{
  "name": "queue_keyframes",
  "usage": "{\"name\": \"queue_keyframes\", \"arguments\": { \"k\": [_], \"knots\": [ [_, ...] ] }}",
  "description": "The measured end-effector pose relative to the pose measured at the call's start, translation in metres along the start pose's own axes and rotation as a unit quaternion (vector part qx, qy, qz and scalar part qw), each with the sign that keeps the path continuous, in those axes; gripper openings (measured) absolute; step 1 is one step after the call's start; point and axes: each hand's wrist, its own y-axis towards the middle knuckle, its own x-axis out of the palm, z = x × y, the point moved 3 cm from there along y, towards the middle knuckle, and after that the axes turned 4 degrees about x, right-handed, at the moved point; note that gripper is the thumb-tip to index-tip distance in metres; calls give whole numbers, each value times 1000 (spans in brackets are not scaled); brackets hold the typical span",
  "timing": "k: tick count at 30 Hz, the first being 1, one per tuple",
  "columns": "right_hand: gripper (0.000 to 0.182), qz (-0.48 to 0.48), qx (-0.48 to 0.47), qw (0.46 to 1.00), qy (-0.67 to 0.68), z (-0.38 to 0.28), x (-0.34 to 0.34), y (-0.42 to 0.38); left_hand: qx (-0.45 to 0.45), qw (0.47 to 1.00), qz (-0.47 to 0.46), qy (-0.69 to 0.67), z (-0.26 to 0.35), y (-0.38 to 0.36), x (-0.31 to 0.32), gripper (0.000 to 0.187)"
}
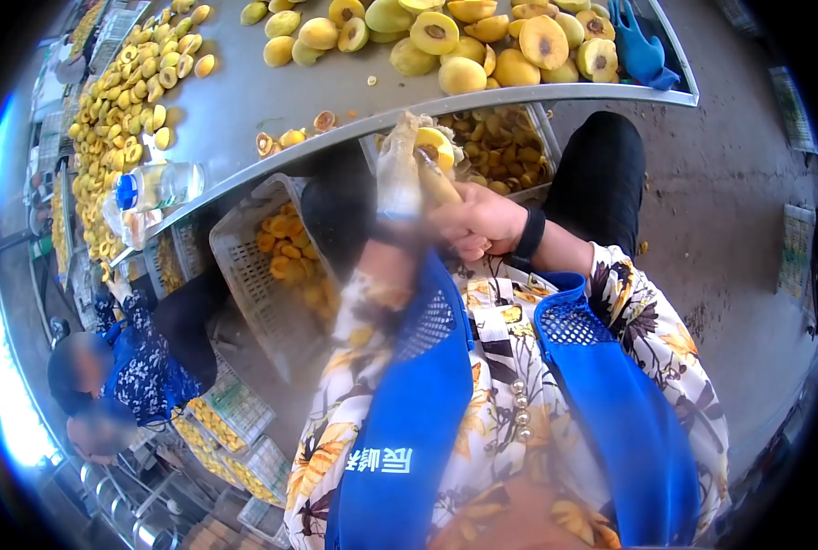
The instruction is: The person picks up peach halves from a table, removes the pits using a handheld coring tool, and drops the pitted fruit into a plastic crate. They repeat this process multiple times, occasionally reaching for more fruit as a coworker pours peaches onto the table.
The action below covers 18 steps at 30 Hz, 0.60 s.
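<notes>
My left hand (403,170), in a pale, stained glove, holds a halved yellow fruit (435,147) just below the table's edge. In my right hand (487,220), bare with a black band at the wrist, is a small tool with a light handle (438,181). Its tip meets the cut face of the fruit, where the brown centre shows. Beneath both hands sits a crate of fruit pieces (501,147). Above them, halved and whole fruits (464,41) lie piled on the metal table (336,87).
A blue glove (643,50) lies at the table's right corner. To the left stand a clear bottle with a blue cap (166,186) and a long fruit heap (120,128). A white crate (244,243) holds orange halves. Another person (143,367) sits at the lower left.
</notes>
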Motion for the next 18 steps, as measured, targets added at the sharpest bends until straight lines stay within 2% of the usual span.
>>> {"name": "queue_keyframes", "arguments": {
  "k": [1, 2, 3, 4, 5, 7, 8, 9, 10, 11, 12, 13, 14, 16, 17, 18],
  "knots": [
    [4, -40, 4, 999, 34, -2, -2, 2, -16, 999, 6, -31, 2, -1, 1, 31],
    [5, -62, -20, 998, 15, -5, 0, 2, -32, 998, 12, -62, 5, -1, 2, 32],
    [5, -83, -43, 996, -3, -6, 3, 0, -11, 999, 17, -37, 8, 0, -2, 37],
    [6, -104, -66, 992, -20, -8, 5, -1, -20, 995, 54, -86, 16, -10, 2, 39],
    [6, -112, -59, 992, 11, -10, 2, -2, 131, 982, 57, 124, 20, 4, -31, 39],
    [6, -128, -41, 988, 74, -14, -10, -6, 174, 982, 40, 64, 57, 6, -83, 38],
    [4, -87, -63, 993, 47, -17, -14, -8, 58, 977, 15, -204, 84, -10, -95, 37],
    [8, 5, -45, 993, -111, -19, -25, -5, 105, 989, 50, -97, 106, -23, -122, 37],
    [13, 99, -25, 960, -262, -19, -36, -1, 149, 985, 84, 13, 122, -34, -143, 38],
    [17, 166, -82, 899, -397, -21, -39, -3, 197, 928, 205, 242, 137, -45, -153, 40],
    [21, 231, -137, 812, -519, -20, -37, -6, 233, 802, 311, 453, 151, -52, -156, 43],
    [24, 288, -185, 700, -627, -22, -33, -10, 211, 707, 323, 592, 169, -54, -138, 45],
    [27, 286, -158, 727, -604, -26, -31, -6, 186, 593, 329, 711, 185, -54, -120, 47],
    [32, 278, -95, 779, -553, -27, -23, -2, 277, 627, 259, 681, 188, -17, -99, 44],
    [31, 268, -103, 762, -580, -26, -23, 1, 232, 634, 237, 699, 185, 2, -73, 44],
    [30, 261, -113, 743, -606, -22, -27, 6, 279, 648, 174, 687, 175, 47, -79, 45]
  ]
}}
